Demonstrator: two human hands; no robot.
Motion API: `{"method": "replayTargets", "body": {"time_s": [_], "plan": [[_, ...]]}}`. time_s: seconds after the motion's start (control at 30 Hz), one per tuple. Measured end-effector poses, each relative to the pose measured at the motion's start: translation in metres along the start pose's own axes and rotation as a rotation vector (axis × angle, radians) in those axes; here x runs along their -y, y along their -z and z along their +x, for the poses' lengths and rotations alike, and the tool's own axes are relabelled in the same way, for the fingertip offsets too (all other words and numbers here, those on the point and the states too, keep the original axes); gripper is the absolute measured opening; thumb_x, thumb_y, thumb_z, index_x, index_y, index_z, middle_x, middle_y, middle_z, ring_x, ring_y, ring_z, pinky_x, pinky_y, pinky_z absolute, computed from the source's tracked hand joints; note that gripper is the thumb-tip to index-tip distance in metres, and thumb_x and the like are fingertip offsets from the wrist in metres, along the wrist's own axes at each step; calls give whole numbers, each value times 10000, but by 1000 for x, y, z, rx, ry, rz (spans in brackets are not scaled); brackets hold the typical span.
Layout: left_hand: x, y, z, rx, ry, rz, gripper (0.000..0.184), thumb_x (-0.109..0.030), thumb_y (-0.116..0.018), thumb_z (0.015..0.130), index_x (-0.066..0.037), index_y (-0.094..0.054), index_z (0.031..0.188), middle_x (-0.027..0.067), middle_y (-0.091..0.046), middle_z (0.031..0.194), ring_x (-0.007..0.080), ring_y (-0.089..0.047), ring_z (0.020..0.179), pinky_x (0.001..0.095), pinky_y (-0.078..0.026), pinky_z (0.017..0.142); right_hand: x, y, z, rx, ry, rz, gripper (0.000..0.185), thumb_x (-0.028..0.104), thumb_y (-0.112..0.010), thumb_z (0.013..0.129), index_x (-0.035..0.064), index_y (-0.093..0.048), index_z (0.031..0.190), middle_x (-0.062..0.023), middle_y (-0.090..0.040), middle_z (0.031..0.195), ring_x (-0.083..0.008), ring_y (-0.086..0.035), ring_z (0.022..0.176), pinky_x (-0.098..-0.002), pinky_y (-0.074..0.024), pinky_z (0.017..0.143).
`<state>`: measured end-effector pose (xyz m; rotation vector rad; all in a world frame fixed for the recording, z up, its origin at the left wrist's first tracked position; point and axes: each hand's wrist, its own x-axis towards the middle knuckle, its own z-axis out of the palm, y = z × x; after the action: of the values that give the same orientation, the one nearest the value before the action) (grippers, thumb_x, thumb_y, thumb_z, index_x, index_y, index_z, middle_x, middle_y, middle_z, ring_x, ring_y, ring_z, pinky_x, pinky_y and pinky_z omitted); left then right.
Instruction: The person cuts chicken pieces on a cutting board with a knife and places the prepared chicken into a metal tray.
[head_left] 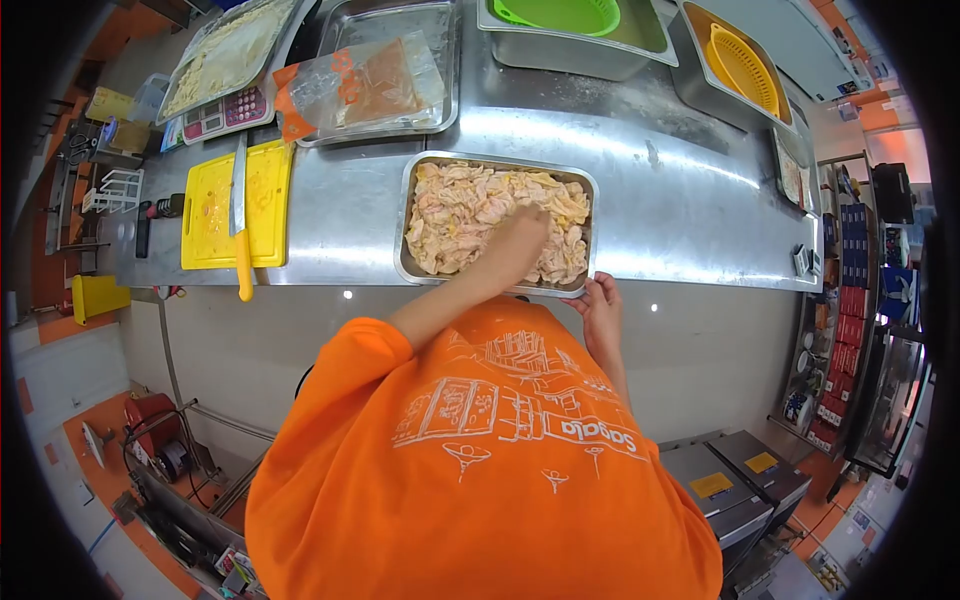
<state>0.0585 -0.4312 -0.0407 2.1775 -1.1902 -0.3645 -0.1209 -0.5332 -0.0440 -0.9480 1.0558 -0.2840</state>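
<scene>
A rectangular metal tray [404,215], spread with pale raw chicken pieces [455,215], lies at the front edge of the steel table. My left hand [522,240] reaches over the tray's near rim into the right half of the meat. Its fingers are curled down among the pieces and partly hidden, so exactly which pieces they hold is unclear. At the tray's near right corner, my right hand [602,303] grips the rim between thumb and fingers.
Left of the tray, a knife [240,210] lies across a yellow cutting board [208,215], its handle past the table edge. Behind stand a tray with a plastic bag [390,85], a metal pan holding a green basket [575,14], and another with a yellow basket [745,70].
</scene>
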Motion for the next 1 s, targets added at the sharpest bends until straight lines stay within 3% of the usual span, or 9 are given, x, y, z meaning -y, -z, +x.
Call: {"method": "replayTargets", "body": {"time_s": [0.17,0.23,0.33,0.4,0.53,0.63,0.83,0.9,1.0], "plan": [[-7,24,3,-61,-84,-112,190,-119,-663,803,-3,-612,943,181,-589,1001,361,-570,989,439,-489,839,-2,3,1,11,-3,23,127,50,-491,974,-23,-477,1077,-138,-597,1004,-223,-664,826,-362,-620,701],[8,56,0,-274,-78,-24,165,-99,-661,789,-10,-618,921,163,-602,969,362,-572,983,440,-493,826,-3,3,1,9,-6,32,121,54,-489,975,-16,-477,1073,-136,-596,1010,-222,-663,834,-359,-619,698],[53,77,-21,-220,-79,256,119,-66,-626,797,11,-613,887,158,-599,968,352,-589,945,420,-514,781,-2,1,1,-7,-2,27,104,68,-498,970,20,-473,1059,-125,-623,981,-226,-675,833,-379,-600,717],[55,91,-40,131,56,110,111,-65,-651,806,-13,-625,901,137,-596,911,335,-586,929,417,-501,800,-1,1,2,-5,6,19,105,68,-498,970,20,-473,1060,-126,-623,982,-226,-675,832,-377,-600,717],[46,101,-53,171,77,-6,95,-61,-647,810,-17,-627,892,139,-589,886,337,-593,882,420,-500,775,1,0,1,2,3,18,106,70,-497,972,21,-473,1064,-131,-621,990,-223,-674,830,-374,-599,722],[43,106,-47,-82,62,93,81,-69,-652,804,-37,-631,875,107,-592,887,314,-597,909,412,-511,771,0,1,2,10,2,23,107,73,-498,973,22,-474,1063,-131,-618,993,-219,-672,825,-375,-599,728],[51,113,-40,294,151,83,111,-91,-655,818,-25,-639,906,126,-597,938,324,-578,978,406,-496,800,0,1,2,19,12,26,102,79,-495,976,19,-477,1056,-111,-614,965,-207,-664,808,-375,-600,720],[38,111,-26,-155,8,95,52,-89,-661,807,-41,-658,829,90,-610,887,290,-591,947,407,-506,793,-2,0,3,3,20,29,98,80,-508,973,20,-483,1046,-106,-612,968,-198,-658,806,-364,-599,706],[57,91,-13,78,-98,164,104,-111,-679,802,-51,-660,885,97,-604,891,304,-592,955,405,-501,804,-2,-2,2,-32,32,7,99,86,-541,965,22,-495,1026,-96,-607,974,-178,-644,799,-342,-594,677]]}}
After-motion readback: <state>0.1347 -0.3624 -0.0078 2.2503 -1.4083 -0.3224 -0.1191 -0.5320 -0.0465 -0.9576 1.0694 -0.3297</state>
